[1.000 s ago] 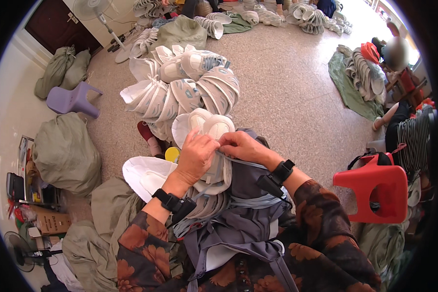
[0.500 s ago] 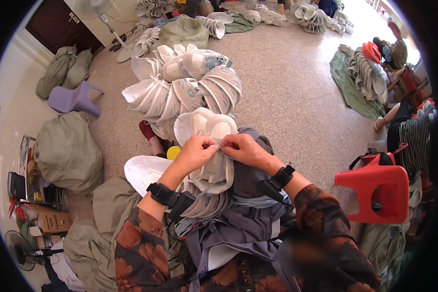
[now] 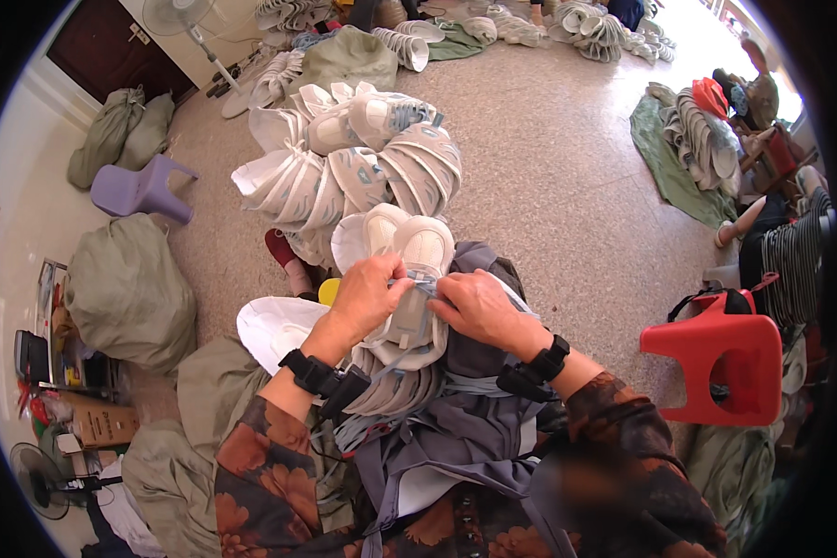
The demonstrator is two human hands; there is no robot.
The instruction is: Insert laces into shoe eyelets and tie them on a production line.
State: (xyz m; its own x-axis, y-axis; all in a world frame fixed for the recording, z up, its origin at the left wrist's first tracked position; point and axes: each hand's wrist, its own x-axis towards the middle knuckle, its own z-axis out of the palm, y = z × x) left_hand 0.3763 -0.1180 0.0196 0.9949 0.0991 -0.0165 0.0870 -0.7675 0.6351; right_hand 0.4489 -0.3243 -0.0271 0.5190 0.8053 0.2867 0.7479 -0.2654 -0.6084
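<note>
On my lap lies a beige-and-white shoe upper [image 3: 424, 244], its toe pointing away from me. A light blue-grey shoelace [image 3: 422, 280] runs across its eyelet area. My left hand [image 3: 370, 296] is closed in a pinch on the lace from the left. From the other side my right hand [image 3: 479, 307] has its fingertips closed on the lace, low against the shoe. More stacked shoe uppers [image 3: 402, 394] lie beneath, nearer my body. A bundle of loose laces [image 3: 493, 386] rests across my dark grey apron [image 3: 465, 432].
A curved pile of shoe uppers [image 3: 344, 181] sits on the floor ahead. Green sacks [image 3: 130, 288] and a purple stool [image 3: 141, 189] stand left, a red stool [image 3: 721, 363] right. Another person's striped sleeve [image 3: 795, 265] shows at the far right, beside more uppers [image 3: 702, 139].
My right hand has moved slightly down and right, and my left hand slightly down, both drawing apart. More of the crossed lace shows between them.
</note>
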